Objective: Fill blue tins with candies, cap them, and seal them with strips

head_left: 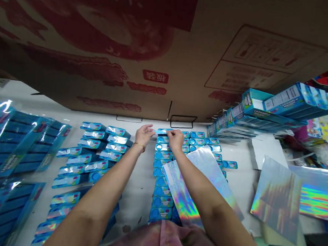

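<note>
Both my arms reach forward over a white table [141, 182]. My left hand [144, 134] and my right hand [175, 138] pinch the two ends of one small blue packet [163, 131] at the far end of a column of flat blue packets [162, 176]. My fingers are closed on it. A holographic foil sheet [202, 180] lies under my right forearm, over part of that column.
Rows of foil-wrapped blue packets [95, 151] lie left of my hands, with wrapped bundles [12, 148] at the far left. Blue cartons [268, 109] are stacked at the right, more holographic sheets [289, 199] beside them. A big cardboard box [165, 46] stands behind the table.
</note>
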Motion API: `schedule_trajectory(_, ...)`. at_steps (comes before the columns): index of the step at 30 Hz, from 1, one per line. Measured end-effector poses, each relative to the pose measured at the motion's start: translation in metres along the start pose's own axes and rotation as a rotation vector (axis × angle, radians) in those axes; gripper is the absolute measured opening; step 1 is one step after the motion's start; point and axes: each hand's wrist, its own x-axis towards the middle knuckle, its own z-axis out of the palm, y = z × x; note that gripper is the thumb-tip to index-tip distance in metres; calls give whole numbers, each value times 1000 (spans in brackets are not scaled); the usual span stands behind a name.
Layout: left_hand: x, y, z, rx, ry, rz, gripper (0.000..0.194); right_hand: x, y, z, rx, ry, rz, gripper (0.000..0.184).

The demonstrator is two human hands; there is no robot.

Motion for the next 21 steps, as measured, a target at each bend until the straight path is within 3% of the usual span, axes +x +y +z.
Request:
schedule_trajectory(11, 18, -33, 6, 24, 51, -20, 45, 8, 0, 7, -380, -59, -91, 17)
schedule_trajectory(14, 16, -39, 7, 270, 52, 61, 35, 3, 2, 0, -506, -102, -204, 22)
schedule_trajectory(18, 7, -36, 0, 520, -67, 189, 25, -3, 5, -14, -685, -268, -476, 36)
schedule_trajectory(21, -8, -27, -8, 640, -98, 231, 28, -3, 7, -27, -719, -306, -496, 37)
